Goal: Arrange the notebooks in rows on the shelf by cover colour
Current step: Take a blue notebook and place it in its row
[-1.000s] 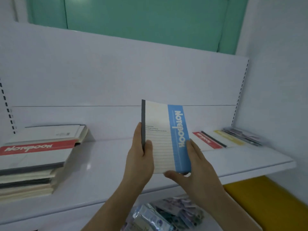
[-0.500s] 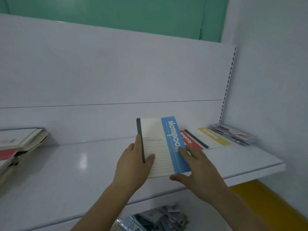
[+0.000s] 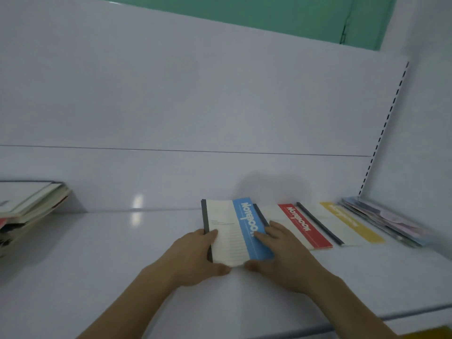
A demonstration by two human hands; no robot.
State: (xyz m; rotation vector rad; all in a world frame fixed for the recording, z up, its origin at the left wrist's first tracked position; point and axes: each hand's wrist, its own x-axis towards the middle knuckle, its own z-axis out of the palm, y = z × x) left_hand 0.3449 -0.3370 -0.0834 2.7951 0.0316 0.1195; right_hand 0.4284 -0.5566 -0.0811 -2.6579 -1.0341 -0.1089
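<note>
White shelving fills the view, and on the shelf (image 3: 97, 265) a blue-striped notebook (image 3: 234, 231) lies flat, right of centre. The left hand (image 3: 195, 255) grips its dark spine edge with thumb on the cover, while the right hand (image 3: 281, 255) presses straight fingers on the blue stripe, thumb at the near edge. Just to the right lie a red-striped notebook (image 3: 300, 223), a yellow-striped notebook (image 3: 349, 223) and a slanted pile of booklets (image 3: 386, 221); a notebook stack (image 3: 27, 209) sits far left.

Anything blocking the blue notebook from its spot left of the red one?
Nothing visible. The blue notebook, held by the left hand and right hand, already lies on the shelf beside the red notebook.
</note>
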